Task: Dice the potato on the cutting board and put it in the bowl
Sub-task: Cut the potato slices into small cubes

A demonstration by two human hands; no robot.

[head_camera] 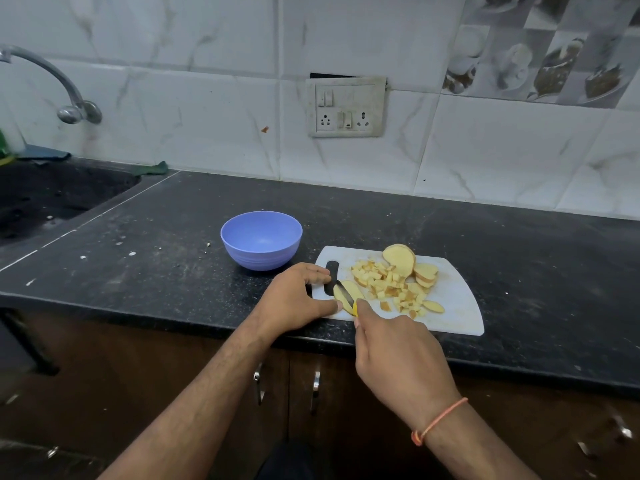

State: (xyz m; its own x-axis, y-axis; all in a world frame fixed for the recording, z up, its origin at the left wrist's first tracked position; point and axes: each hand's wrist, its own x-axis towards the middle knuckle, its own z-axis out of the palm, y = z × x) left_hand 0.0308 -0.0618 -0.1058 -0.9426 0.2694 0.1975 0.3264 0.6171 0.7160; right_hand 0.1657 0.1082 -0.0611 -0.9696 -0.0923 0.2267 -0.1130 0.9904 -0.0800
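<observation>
Near the table's front edge, the right hand [398, 355] gripped a yellow-handled knife [347, 296] laid across a potato slice [348, 293], which the left hand [294, 299] pinned on the cutting board [453, 299] with curled fingertips. The slice looked firm, wet and slippery, best held by its edges. Diced potato [384, 285] and uncut slices [412, 265] lay beyond; the blue bowl [261, 239], toward the table's back edge, held nothing.

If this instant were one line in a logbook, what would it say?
step: slicing | right hand: grips knife | left hand: steadies potato slice | diced pile: on cutting board | bowl: empty
</observation>
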